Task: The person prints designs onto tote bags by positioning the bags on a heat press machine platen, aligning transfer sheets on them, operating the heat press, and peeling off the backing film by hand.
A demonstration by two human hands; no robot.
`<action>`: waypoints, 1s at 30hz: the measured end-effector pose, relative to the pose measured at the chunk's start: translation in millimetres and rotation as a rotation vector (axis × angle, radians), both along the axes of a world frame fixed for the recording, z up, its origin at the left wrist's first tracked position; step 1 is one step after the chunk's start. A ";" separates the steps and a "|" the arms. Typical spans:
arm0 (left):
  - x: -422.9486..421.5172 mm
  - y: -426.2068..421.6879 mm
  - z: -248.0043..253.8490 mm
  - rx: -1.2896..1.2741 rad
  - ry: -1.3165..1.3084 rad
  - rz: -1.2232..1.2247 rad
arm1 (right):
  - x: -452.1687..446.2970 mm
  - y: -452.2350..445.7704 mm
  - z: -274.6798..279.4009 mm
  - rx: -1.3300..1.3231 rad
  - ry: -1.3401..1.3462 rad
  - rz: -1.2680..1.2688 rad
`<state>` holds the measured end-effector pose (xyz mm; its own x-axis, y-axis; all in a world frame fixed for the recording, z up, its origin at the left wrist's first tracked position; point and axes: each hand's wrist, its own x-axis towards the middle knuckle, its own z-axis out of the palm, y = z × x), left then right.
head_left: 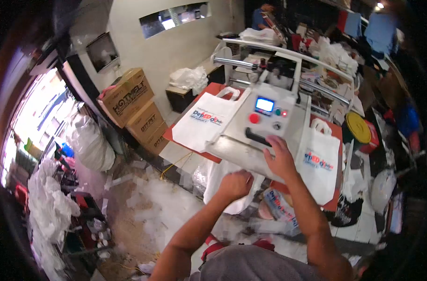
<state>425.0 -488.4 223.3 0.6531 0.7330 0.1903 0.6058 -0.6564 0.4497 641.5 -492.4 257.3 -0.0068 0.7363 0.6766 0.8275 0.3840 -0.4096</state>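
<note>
A heat press with a control box stands in front of me, its black handle facing my side. My right hand is just beside the handle, fingers stretched and apart, with nothing held. My left hand is curled closed below the press's front edge, over white material; whether it grips anything is hidden. A white tote bag with a red and blue print lies flat on the left reddish pad. A similar white tote bag lies on the right pad.
Printed bags lie under the table. Stacked cardboard boxes and a stuffed white sack stand to the left. A yellow-lidded round container is at the right. Scraps litter the floor. Another person is at the back.
</note>
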 end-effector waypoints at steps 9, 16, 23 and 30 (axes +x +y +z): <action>-375.6 -102.1 -259.8 -0.599 0.406 0.265 | 17.6 -17.1 -10.6 -0.273 -0.275 -0.778; -500.7 -94.1 -363.6 -0.645 0.742 -0.052 | 64.5 -60.6 -6.5 -0.342 -0.271 -0.896; -412.8 23.8 -353.0 -0.543 0.520 0.029 | 94.4 -93.1 -9.8 -0.244 -0.269 -0.889; -310.2 117.1 -244.5 -0.615 0.031 0.113 | 86.9 -97.4 -8.5 -0.054 -0.257 -1.004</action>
